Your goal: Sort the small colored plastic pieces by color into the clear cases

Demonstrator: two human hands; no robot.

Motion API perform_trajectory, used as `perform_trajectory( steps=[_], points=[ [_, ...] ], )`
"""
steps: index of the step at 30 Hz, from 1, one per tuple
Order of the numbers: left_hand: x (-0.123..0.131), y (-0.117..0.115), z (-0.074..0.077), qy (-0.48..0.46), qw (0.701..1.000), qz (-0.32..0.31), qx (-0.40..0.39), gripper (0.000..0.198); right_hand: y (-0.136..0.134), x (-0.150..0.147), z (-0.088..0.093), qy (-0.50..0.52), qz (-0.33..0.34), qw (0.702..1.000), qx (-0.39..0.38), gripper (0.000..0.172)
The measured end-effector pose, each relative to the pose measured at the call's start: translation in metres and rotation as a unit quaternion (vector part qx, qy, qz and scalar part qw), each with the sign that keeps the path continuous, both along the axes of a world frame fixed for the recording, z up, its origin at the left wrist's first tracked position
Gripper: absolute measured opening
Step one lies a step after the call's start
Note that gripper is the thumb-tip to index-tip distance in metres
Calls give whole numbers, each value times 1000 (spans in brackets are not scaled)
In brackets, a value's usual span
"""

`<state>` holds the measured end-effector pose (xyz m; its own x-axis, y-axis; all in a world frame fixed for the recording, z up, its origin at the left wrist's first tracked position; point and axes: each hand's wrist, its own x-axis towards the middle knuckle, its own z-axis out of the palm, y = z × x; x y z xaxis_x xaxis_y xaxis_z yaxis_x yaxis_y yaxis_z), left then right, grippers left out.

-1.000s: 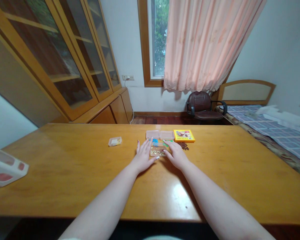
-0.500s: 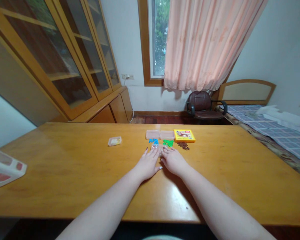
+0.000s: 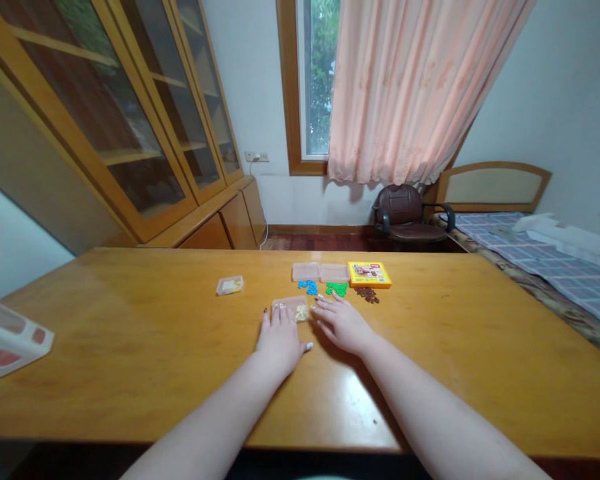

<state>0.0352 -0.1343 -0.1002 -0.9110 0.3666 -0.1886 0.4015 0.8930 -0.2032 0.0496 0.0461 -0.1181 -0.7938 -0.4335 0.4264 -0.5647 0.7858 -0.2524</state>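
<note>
My left hand (image 3: 280, 341) lies flat with its fingers apart, the fingertips resting on a small clear plastic box (image 3: 289, 303). Cream-coloured small pieces (image 3: 301, 313) show at the right end of that box. To its right, my right hand (image 3: 346, 325) is spread low over the table, holding nothing, its fingertips just in front of a pile of green pieces (image 3: 336, 289). Blue pieces (image 3: 309, 287) lie behind the box, and brown pieces (image 3: 367, 294) are heaped beyond my right hand.
Two clear trays (image 3: 306, 271) stand side by side behind the piles, with a yellow box (image 3: 369, 274) at their right. Another clear box (image 3: 229, 285) with pale contents sits to the left on the wooden table (image 3: 155, 347). A white plastic holder (image 3: 15, 343) stands at the left edge.
The clear box has shifted left and slightly nearer along with my left hand. My right hand has come off it and stays to the right, leaving a gap between the hands.
</note>
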Motion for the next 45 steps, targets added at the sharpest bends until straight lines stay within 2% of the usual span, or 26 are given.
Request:
perform_trajectory(
  steps=[4,8,11,15,17,19,22,25,28,35,40,43,45],
  points=[
    [-37,-15,8,-46,996,75,7,107,7,-5,-9,8,-7,999,-37,29],
    [-86,-25,7,-66,989,135,17,114,9,-9,-16,8,3,999,-49,28],
    [-117,-31,3,-29,988,146,38,116,9,-10,-16,5,3,999,-52,27],
    [-136,-26,-3,76,989,108,68,97,12,-11,-15,1,-18,997,-69,26],
    [-135,-15,-6,108,989,31,96,86,14,-13,-16,2,-39,995,-90,26],
    [-132,0,-11,99,985,-64,127,78,17,-16,-19,1,-72,991,-116,27],
    [-125,18,-20,53,978,-121,158,72,22,-21,-22,-12,-124,980,-156,31],
    [-120,23,-25,33,977,-121,174,67,25,-24,-24,-26,-159,970,-183,33],
    [-113,18,-27,36,975,-120,182,65,25,-25,-24,-30,-172,966,-193,34],
    [-81,7,-26,13,976,-113,185,69,23,-26,-26,-41,-170,963,-206,35],
    [-56,2,-28,-3,978,-111,177,70,20,-27,-31,-71,-159,958,-227,45],
    [-39,-1,-28,-5,979,-115,168,68,19,-25,-30,-69,-161,963,-205,43],
    [-28,-3,-29,2,981,-112,158,66,18,-23,-26,-48,-170,972,-154,39]
  ],
)
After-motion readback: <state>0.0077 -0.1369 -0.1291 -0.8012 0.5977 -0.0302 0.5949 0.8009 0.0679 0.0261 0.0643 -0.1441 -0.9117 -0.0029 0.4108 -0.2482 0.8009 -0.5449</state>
